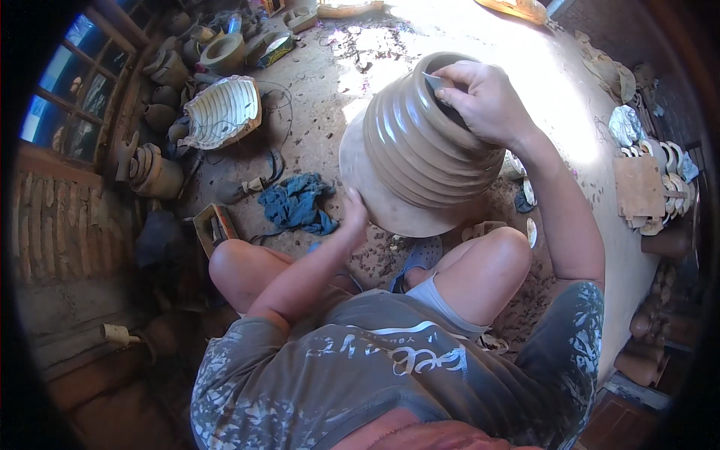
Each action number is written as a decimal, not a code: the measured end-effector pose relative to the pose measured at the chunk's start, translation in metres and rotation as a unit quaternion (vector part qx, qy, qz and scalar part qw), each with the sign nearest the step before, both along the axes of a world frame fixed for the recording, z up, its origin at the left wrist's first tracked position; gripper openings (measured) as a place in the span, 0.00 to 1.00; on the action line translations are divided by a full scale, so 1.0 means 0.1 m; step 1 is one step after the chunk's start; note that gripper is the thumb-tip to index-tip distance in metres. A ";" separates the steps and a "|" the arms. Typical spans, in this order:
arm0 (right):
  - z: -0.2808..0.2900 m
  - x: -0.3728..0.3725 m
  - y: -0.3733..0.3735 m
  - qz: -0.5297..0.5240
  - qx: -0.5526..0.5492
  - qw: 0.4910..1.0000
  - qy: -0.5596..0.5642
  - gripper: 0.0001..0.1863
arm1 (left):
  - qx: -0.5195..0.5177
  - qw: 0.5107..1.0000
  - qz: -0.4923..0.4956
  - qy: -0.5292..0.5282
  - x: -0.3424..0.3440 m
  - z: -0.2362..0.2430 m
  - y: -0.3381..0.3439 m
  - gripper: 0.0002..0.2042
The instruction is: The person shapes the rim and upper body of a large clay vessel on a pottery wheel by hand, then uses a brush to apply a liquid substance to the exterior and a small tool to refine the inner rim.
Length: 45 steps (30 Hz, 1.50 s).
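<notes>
A large wet clay pot (427,150) with horizontal ridges stands on a round wheel disc (358,161), tilted in my view. My right hand (480,101) is at its mouth, thumb and fingers closed on a small thin grey scraper (433,79) against the rim. My left hand (354,214) holds the disc's lower left edge; some of its fingers are hard to make out. Below the disc are my bent bare knees and sandalled feet.
A crumpled blue cloth (296,202) and an open box (214,225) lie at left, near a ribbed white mould (221,112) and several pots (223,54) by the window. A board (637,187) with stacked pieces is at right. Clay crumbs litter the floor.
</notes>
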State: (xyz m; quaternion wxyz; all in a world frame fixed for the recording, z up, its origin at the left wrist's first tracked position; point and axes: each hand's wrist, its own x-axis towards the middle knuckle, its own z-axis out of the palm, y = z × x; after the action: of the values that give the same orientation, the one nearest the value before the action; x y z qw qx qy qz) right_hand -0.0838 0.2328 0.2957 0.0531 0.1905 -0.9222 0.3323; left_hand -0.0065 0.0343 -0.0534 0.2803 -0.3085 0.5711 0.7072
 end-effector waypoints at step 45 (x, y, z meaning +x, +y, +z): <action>-0.14 0.06 0.45 0.199 -0.053 0.975 0.086 0.08 | -0.023 1.000 0.013 0.004 0.09 0.23 0.17 0.49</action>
State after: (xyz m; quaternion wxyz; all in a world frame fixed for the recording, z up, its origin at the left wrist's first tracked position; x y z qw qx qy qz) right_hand -0.0778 0.2775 0.2822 0.0751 0.3948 -0.8391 0.3668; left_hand 0.0029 0.0514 -0.0306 0.2616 -0.3193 0.5844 0.6986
